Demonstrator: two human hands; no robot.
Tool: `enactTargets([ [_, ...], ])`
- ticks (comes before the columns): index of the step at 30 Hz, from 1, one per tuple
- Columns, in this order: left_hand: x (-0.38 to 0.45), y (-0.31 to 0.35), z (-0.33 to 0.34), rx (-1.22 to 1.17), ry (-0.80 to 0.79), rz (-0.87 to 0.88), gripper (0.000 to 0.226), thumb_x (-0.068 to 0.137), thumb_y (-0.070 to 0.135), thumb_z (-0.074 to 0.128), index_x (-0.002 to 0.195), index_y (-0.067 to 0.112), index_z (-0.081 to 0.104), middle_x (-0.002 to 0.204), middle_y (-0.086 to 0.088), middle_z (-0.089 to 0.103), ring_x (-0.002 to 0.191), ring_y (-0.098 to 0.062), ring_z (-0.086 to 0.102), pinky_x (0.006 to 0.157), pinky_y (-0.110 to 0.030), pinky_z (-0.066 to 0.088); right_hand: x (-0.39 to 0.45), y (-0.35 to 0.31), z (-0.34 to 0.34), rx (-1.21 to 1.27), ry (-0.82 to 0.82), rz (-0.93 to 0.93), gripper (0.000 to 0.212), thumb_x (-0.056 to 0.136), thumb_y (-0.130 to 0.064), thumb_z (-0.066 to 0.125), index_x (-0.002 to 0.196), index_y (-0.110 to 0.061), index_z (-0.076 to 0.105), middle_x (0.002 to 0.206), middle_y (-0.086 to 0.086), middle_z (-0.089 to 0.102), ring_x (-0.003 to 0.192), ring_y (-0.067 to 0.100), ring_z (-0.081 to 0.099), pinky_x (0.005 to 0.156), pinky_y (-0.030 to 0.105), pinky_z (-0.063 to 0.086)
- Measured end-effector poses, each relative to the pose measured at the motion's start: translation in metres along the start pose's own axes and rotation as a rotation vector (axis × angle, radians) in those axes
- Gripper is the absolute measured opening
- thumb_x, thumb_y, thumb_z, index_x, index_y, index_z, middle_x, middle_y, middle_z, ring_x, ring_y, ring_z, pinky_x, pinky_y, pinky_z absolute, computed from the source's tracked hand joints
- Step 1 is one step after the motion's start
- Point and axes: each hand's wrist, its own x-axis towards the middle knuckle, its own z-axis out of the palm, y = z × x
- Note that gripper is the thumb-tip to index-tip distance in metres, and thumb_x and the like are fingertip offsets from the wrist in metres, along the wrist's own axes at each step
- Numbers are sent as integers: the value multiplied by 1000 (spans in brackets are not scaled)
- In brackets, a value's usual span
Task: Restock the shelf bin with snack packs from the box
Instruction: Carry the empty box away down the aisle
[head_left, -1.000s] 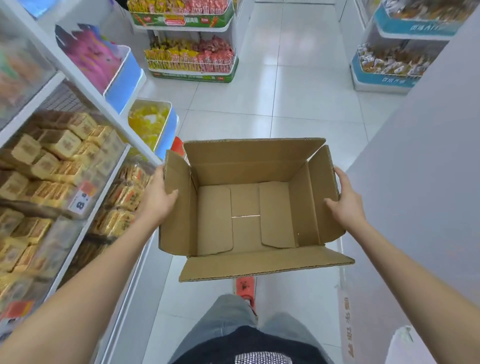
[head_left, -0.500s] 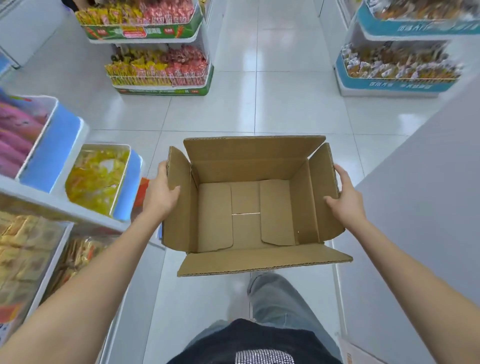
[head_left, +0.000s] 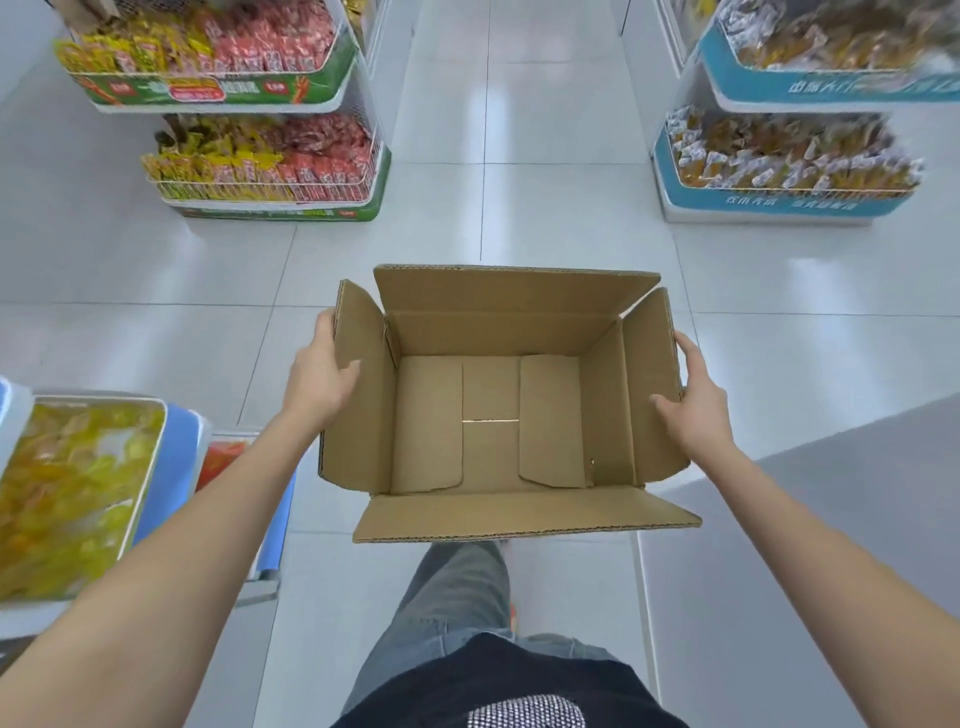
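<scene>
An open brown cardboard box (head_left: 491, 415) hangs in front of me over the aisle floor, flaps spread, with nothing inside it. My left hand (head_left: 322, 376) grips its left side flap, thumb over the inner face. My right hand (head_left: 688, 405) grips the right side flap the same way. At the lower left a shelf bin (head_left: 156, 452) with a white rim holds yellow snack packs (head_left: 67, 493); it lies left of the box and apart from it.
A green display rack (head_left: 270, 208) of yellow and red packs stands far left. A blue rack (head_left: 779, 205) of packs stands far right. A grey surface (head_left: 831, 545) fills the lower right. White tile floor (head_left: 519, 156) runs ahead between the racks.
The view has swung right and forward along the aisle; the left shelves of brown packs have dropped out of sight. Both hands keep the same hold on the box.
</scene>
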Motion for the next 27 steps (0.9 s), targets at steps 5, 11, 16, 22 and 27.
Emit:
enactTargets([
  [5, 94, 30, 25, 36, -9, -8, 59, 89, 12, 55, 139, 26, 27, 117, -14, 61, 93, -35, 61, 78, -43, 53, 97, -28, 5, -12, -24, 28, 76, 87, -4, 53, 142, -46, 24, 67, 10, 49, 67, 29, 54, 63, 39, 51],
  [11, 191, 62, 31, 47, 37, -46, 59, 89, 12, 55, 139, 25, 27, 115, -15, 62, 93, -36, 60, 76, -42, 52, 208, -87, 2, -88, -35, -61, 76, 89, -4, 54, 143, -46, 22, 79, 12, 58, 72, 26, 57, 68, 41, 52],
  [16, 250, 72, 22, 29, 139, -141, 61, 88, 13, 55, 140, 26, 25, 113, -15, 62, 92, -37, 60, 77, -43, 52, 308, -147, 24, -140, -93, -168, 76, 89, -2, 52, 141, -47, 21, 78, 17, 59, 68, 29, 59, 64, 43, 55],
  [22, 305, 58, 0, 11, 281, -357, 63, 87, 11, 55, 141, 24, 24, 104, -15, 63, 91, -38, 59, 74, -39, 48, 428, -242, 85, -173, -320, -339, 76, 83, -4, 51, 137, -51, 25, 69, 17, 54, 71, 35, 59, 61, 41, 54],
  [27, 318, 36, -31, -17, 425, -560, 63, 86, 9, 55, 140, 22, 25, 104, -16, 64, 92, -39, 60, 71, -37, 46, 492, -342, 154, -221, -540, -530, 77, 82, -5, 51, 138, -50, 25, 71, 20, 60, 68, 32, 60, 62, 42, 54],
])
